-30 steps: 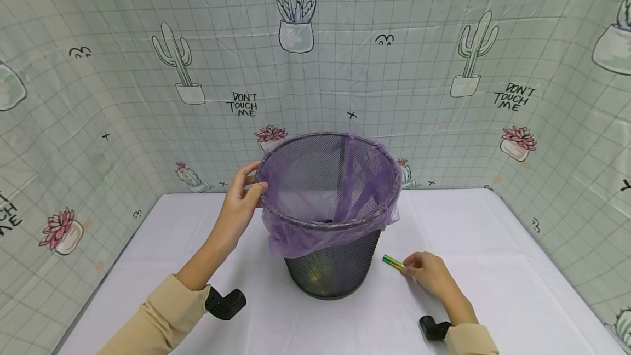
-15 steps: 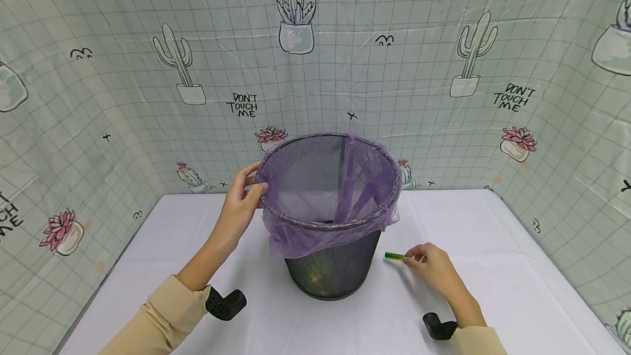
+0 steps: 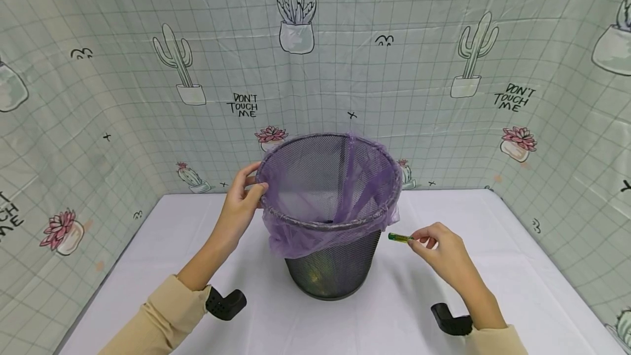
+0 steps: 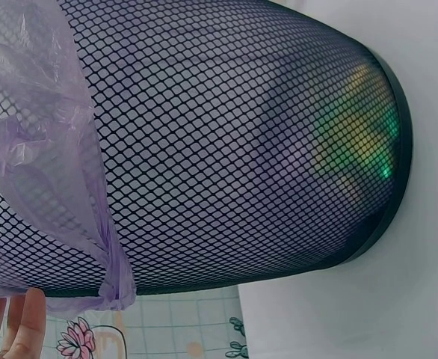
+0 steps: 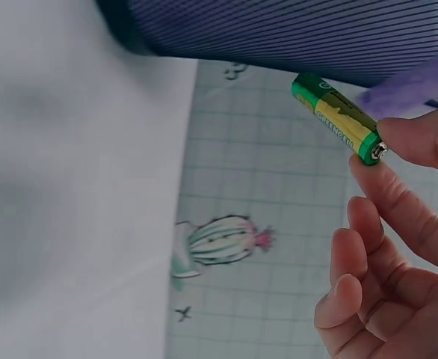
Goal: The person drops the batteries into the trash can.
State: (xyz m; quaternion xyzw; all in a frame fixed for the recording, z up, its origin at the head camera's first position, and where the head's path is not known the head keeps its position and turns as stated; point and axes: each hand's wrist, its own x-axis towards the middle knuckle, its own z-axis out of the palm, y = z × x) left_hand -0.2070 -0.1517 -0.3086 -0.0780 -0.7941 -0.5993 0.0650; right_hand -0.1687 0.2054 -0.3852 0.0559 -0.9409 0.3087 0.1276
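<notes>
A black mesh wastebasket (image 3: 329, 273) stands upright mid-table, lined with a purple plastic bag (image 3: 305, 240) folded over its rim. My left hand (image 3: 241, 193) grips the rim at the left, thumb on the near side; only its fingertips (image 4: 32, 321) show in the left wrist view. Between thumb and index finger, my right hand (image 3: 443, 248) pinches a green and yellow battery (image 5: 338, 120) by its nub end. The battery is raised off the table, just right of the basket and lower than its rim. My other right fingers are loosely curled.
Green and yellow items (image 4: 353, 134), blurred by the mesh, lie at the basket's bottom. A white cloth covers the table (image 3: 207, 311). A checked curtain with cactus prints (image 3: 325, 86) encloses the back and sides. Each wrist carries a black camera mount (image 3: 225, 304).
My right hand has lifted the battery from the table and moved up and slightly right with it. My left hand and the wastebasket have stayed put.
</notes>
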